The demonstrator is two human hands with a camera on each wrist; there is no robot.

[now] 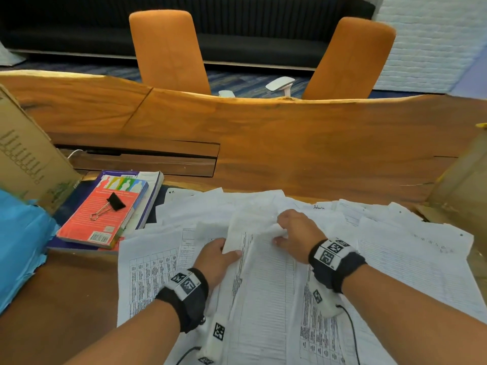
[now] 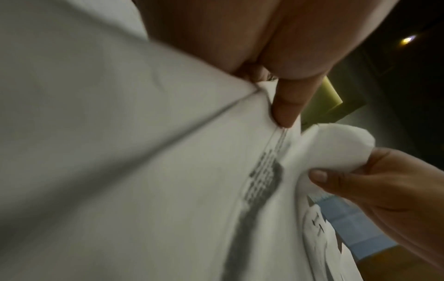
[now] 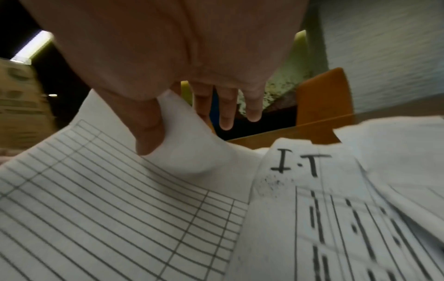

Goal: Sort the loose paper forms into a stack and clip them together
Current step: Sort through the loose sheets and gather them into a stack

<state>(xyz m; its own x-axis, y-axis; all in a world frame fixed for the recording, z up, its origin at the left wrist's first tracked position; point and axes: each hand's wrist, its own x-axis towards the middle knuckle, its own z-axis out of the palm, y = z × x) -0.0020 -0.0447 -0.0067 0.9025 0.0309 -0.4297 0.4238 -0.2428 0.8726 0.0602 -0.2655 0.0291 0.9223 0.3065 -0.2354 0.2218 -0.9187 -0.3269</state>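
The loose forms [image 1: 411,262] lie spread across the wooden table [image 1: 290,143]. Over them, the left hand [image 1: 216,256] and the right hand [image 1: 297,233] each pinch an edge of one lifted sheet [image 1: 253,230]. Left of the forms, a binder clip [image 1: 110,205] rests on a red book [image 1: 100,219].

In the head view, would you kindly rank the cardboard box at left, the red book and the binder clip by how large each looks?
1. Cardboard box, though it is cut off by the frame edge.
2. Red book.
3. Binder clip, lying on the red book and clearly the smallest.
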